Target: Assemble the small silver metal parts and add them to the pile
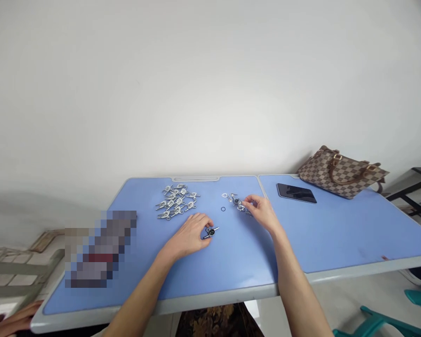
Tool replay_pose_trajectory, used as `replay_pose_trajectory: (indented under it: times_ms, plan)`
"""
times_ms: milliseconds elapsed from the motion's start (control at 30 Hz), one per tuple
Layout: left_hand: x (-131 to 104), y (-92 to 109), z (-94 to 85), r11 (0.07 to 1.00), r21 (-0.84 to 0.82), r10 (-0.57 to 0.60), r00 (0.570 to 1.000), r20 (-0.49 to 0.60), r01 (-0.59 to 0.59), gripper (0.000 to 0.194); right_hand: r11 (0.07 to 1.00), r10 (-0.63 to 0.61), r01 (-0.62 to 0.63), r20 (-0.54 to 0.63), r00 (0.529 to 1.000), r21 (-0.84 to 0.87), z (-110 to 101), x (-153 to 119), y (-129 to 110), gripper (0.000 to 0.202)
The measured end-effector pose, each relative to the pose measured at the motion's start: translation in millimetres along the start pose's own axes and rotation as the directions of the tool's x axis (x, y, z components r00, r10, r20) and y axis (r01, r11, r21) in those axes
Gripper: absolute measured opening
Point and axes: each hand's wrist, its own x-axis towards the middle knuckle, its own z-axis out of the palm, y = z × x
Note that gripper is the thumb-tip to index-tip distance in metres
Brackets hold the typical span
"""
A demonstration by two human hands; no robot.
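The metal parts [179, 201] looked shiny, and the tabletop [238, 262] seemed smooth plastic with a soft sheen. The phone [296, 193] had a glossy, glassy face; the handbag [315, 171] looked leathery, the wall [210, 93] matt.

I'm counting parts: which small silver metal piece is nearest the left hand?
The black-centred silver metal piece touching the left hand; all others are farther off.
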Motion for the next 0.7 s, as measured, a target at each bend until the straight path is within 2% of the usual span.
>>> replay_pose_trajectory:
  times_ms: [100, 267, 400, 533, 700]
  plan:
    - [-1.0, -2.1, -0.4, 1.000, 0.000, 0.005, 1.000, 0.004, -0.005, 0.019, 0.978, -0.158, 0.128, 0.179, 0.971, 0.167, 15.4, -11.9, -18.9, 0.020]
    - [-1.9, -6.5, 1.5, 1.000, 0.017, 0.023, 1.000, -0.001, -0.023, 0.017, 0.952, -0.303, 0.273, 0.310, 0.901, 0.139, 37.1, -27.3, -41.2, 0.012]
    - [-1.7, -6.9, 1.0, 1.000, 0.010, 0.029, 0.999, 0.016, -0.029, 0.015, 0.936, -0.351, 0.332, 0.342, 0.872, 0.114, 41.9, -30.9, -45.3, 0.013]
    - [-1.4, -6.1, 1.1, 0.999, -0.002, 0.043, 0.999, 0.012, -0.043, 0.025, 0.920, -0.382, 0.388, 0.352, 0.854, 0.057, 44.3, -31.7, -43.8, 0.014]
    - [-1.5, -6.4, 2.0, 0.998, -0.017, 0.054, 0.999, 0.004, -0.054, 0.028, 0.905, -0.393, 0.424, 0.318, 0.863, -0.032, 52.9, -33.7, -42.5, 0.013]
